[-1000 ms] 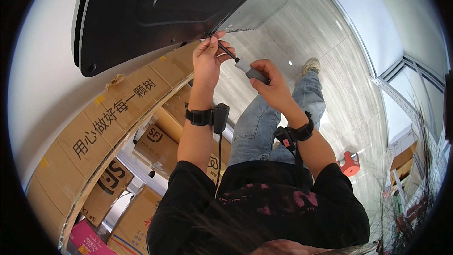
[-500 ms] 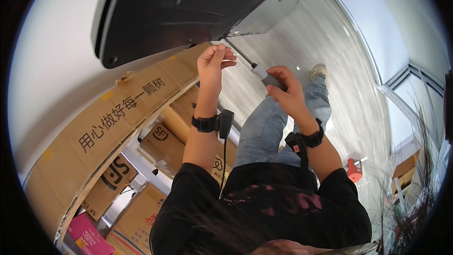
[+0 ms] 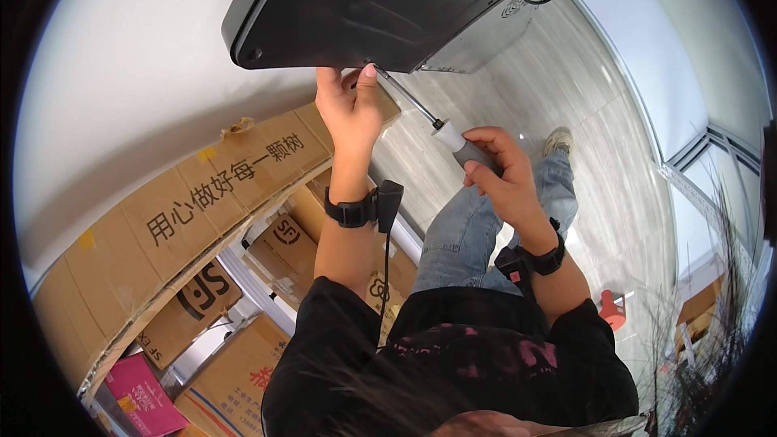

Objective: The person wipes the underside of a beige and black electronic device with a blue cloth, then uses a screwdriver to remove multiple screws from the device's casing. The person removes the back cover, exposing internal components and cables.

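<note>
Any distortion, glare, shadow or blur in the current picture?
Head view throughout: the cardboard strip bows, likely from the fisheye lens; glare whitens patches of the floor; soft shadow greys the white surface above the strip; the screwdriver looks fairly clear.

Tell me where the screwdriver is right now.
In the head view, the screwdriver sits right of centre in the right hand, slanting up and left toward the black panel's lower edge, beside the left hand.
</note>
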A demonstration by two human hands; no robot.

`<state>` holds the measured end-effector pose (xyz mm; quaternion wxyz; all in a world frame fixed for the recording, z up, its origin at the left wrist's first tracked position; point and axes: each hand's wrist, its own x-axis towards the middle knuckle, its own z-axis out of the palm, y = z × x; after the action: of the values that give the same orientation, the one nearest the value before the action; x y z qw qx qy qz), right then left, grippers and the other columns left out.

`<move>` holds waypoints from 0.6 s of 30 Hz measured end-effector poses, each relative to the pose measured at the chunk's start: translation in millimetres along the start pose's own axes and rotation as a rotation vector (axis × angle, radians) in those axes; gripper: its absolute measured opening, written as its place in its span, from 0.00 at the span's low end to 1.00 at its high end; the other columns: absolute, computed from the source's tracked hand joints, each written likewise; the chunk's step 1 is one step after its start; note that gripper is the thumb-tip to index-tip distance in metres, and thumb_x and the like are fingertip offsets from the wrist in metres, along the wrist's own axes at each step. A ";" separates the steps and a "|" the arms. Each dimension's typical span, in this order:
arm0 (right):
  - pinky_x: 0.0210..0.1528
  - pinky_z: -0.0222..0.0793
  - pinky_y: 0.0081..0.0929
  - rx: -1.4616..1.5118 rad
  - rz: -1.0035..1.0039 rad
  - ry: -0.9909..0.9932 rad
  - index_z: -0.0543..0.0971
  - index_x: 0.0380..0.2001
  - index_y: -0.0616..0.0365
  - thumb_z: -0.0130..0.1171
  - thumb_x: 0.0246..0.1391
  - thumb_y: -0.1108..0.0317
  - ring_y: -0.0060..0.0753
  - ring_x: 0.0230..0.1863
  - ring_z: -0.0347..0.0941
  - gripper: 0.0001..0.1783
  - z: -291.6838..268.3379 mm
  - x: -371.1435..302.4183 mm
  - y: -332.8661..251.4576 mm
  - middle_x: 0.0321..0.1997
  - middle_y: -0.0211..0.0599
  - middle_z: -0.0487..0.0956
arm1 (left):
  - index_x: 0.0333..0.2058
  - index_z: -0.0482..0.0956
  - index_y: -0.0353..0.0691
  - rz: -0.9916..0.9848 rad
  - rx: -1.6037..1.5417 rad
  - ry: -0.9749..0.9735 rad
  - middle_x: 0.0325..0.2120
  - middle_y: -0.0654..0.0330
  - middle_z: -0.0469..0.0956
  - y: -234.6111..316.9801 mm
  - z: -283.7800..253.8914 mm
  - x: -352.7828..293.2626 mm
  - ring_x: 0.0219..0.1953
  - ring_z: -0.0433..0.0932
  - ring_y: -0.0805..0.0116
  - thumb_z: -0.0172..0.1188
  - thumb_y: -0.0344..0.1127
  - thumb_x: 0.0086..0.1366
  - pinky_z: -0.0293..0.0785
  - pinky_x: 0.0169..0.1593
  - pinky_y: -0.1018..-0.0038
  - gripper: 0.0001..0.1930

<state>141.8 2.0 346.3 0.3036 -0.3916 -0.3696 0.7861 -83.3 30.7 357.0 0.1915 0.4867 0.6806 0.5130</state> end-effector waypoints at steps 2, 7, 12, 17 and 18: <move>0.33 0.66 0.17 0.029 0.007 -0.008 0.71 0.47 0.62 0.55 0.49 0.79 0.17 0.30 0.69 0.19 4.3 -2.0 2.2 0.34 0.33 0.75 | 0.49 0.68 0.33 0.017 0.002 0.060 0.40 0.57 0.75 0.5 4.5 -0.6 0.39 0.74 0.72 0.55 0.21 0.60 0.75 0.44 0.74 0.17; 0.31 0.67 0.17 0.080 0.012 0.002 0.70 0.48 0.62 0.54 0.52 0.77 0.16 0.28 0.70 0.18 11.6 -2.4 1.8 0.33 0.33 0.74 | 0.49 0.68 0.32 0.036 0.015 0.088 0.40 0.57 0.74 0.2 9.6 -0.4 0.40 0.75 0.71 0.54 0.19 0.60 0.75 0.43 0.75 0.18; 0.29 0.65 0.16 0.068 0.008 -0.006 0.69 0.48 0.62 0.53 0.53 0.76 0.16 0.27 0.70 0.17 15.6 -2.2 1.5 0.34 0.32 0.74 | 0.50 0.67 0.31 0.017 0.028 0.085 0.41 0.56 0.74 -0.7 8.9 -0.9 0.41 0.75 0.71 0.52 0.18 0.59 0.75 0.41 0.76 0.19; 0.29 0.65 0.16 0.075 0.012 -0.007 0.69 0.48 0.62 0.53 0.54 0.76 0.16 0.26 0.70 0.17 17.2 -1.5 1.3 0.34 0.32 0.74 | 0.51 0.66 0.31 0.024 0.062 0.093 0.41 0.55 0.74 1.4 11.0 -1.2 0.42 0.74 0.70 0.52 0.17 0.59 0.75 0.39 0.76 0.20; 0.29 0.65 0.16 0.086 0.007 -0.008 0.69 0.48 0.62 0.53 0.53 0.76 0.16 0.27 0.70 0.17 17.5 -1.3 2.7 0.34 0.32 0.74 | 0.51 0.66 0.31 0.020 0.070 0.094 0.41 0.54 0.74 1.9 11.1 -1.1 0.42 0.74 0.69 0.52 0.17 0.59 0.75 0.39 0.76 0.20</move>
<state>127.2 -6.5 351.9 0.3162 -0.3763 -0.3351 0.8038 -73.5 35.3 353.9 0.1370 0.4752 0.7016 0.5130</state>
